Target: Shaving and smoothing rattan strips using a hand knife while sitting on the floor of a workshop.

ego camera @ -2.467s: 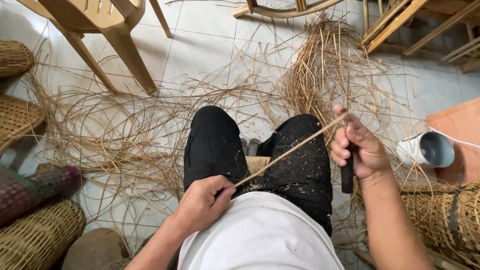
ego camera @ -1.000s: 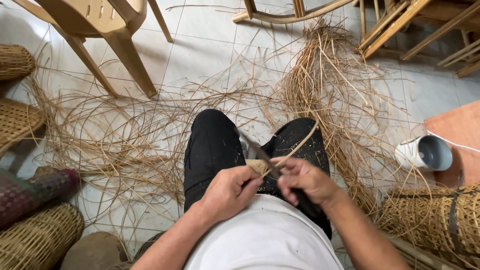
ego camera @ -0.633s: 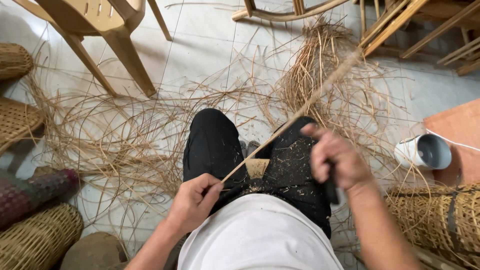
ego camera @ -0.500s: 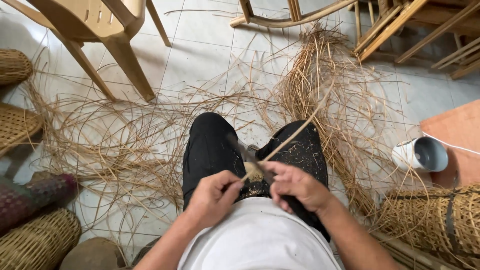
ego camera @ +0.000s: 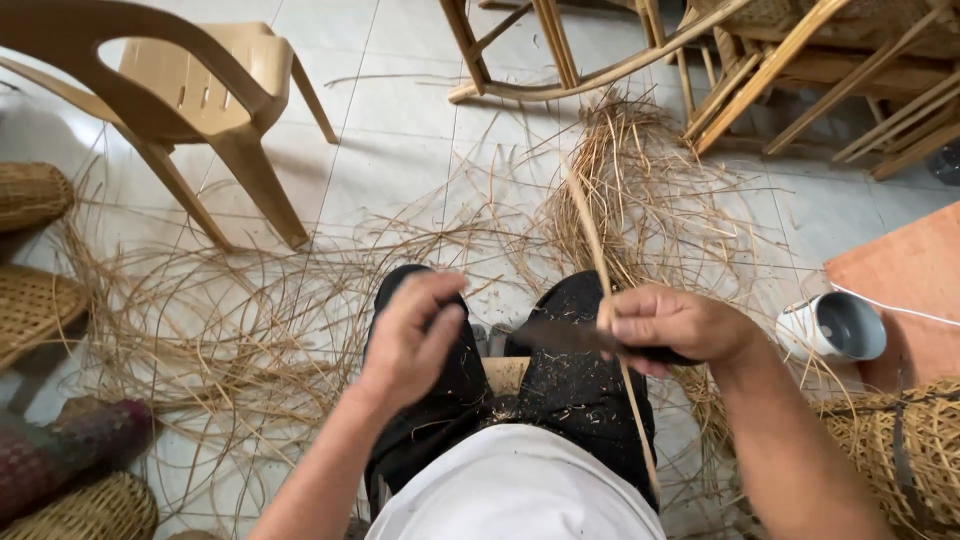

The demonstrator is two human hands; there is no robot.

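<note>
Head view: the person is sitting with black-trousered knees apart, and the right hand (ego camera: pixel 672 326) is closing around a dark-bladed knife (ego camera: pixel 560 336) and pinching a long cane strip (ego camera: pixel 603 290) against it; the strip is running from about twelve o'clock of that hand down past the right thigh. The left hand (ego camera: pixel 410 340) is hanging loosely curled over the left knee, holding nothing.

To do this scraping well, I judge the blade should be lying shallow against the strip, with the free hand taking the loose end so the strip is staying taut.

As for containers, a white cup (ego camera: pixel 832 328) is lying on its side at three o'clock, seemingly empty. Woven baskets (ego camera: pixel 30 196) are standing at nine o'clock; their insides are not showing. Cane shavings (ego camera: pixel 240 330) are littering the tiled floor.
</note>
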